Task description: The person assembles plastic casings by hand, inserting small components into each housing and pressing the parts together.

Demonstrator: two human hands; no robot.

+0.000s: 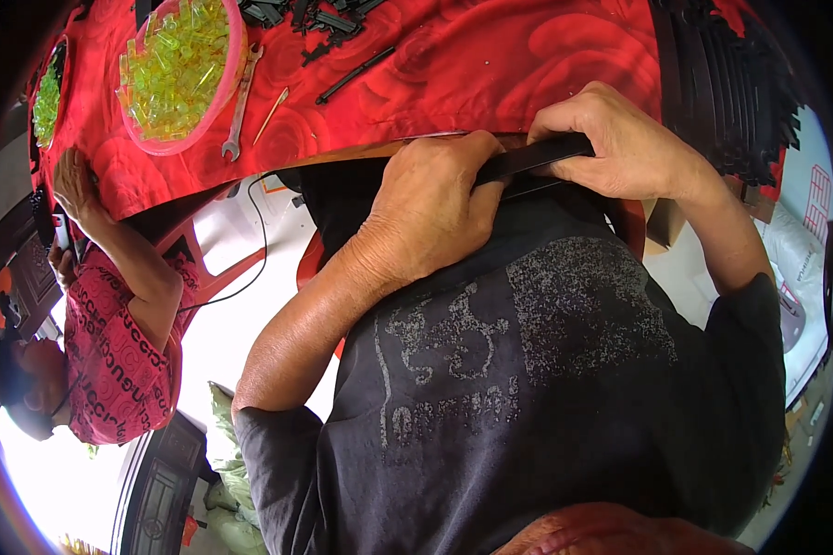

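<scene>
Both my hands grip a flat, narrow black plastic strip (pixel 539 158) at the near edge of the red-covered table. Its left end sits in my left hand (pixel 435 199), whose fingers curl closed around it. My right hand (pixel 625 143) pinches the other end between thumb and fingers. A second dark edge shows just below the strip; whether it is part of the same piece I cannot tell. The fingertips of my left hand are partly hidden.
A pink basket (pixel 169 148) of yellow-green translucent pieces (pixel 178 69) stands far left, beside a wrench (pixel 242 104) and a thin stick (pixel 270 113). A slim black rod (pixel 354 76) and black parts (pixel 329 20) lie beyond. Black strips (pixel 727 92) are stacked right. A co-worker (pixel 120 342) sits left.
</scene>
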